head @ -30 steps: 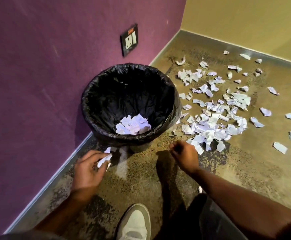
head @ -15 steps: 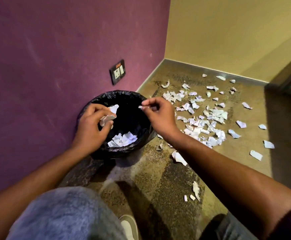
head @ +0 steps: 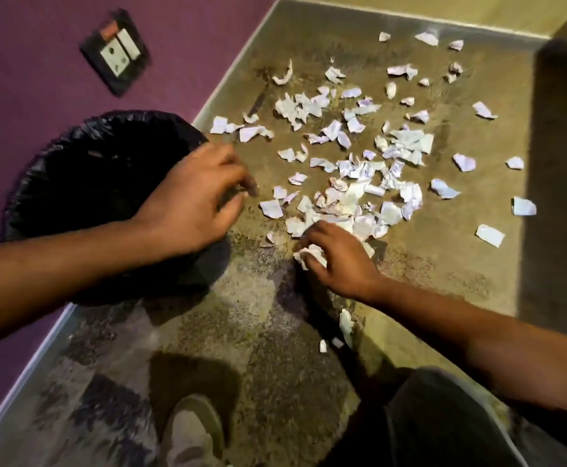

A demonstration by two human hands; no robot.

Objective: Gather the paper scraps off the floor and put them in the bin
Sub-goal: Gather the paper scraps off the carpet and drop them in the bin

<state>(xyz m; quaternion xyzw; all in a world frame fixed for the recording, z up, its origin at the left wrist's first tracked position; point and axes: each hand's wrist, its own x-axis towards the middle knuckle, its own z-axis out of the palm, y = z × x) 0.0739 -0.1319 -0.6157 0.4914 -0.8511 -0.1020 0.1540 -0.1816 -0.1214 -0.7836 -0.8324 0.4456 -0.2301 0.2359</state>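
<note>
As right hand (head: 337, 261) pinched a crumpled scrap (head: 309, 256) near bin (head: 56, 170), left hand (head: 194, 200) loose, empty; featherlight, soft, best bunched by handfuls

No readable text, paper scraps (head: 349, 193) perhaps faintly printed but too blurred, wall socket (head: 115, 50) unlabelled

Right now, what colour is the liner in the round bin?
Black, a glossy plastic bin liner, seen in the head view.

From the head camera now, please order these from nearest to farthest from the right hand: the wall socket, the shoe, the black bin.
From the right hand:
1. Black bin, to its left.
2. Shoe, below, bottom edge.
3. Wall socket, upper left, on the purple wall.
</note>
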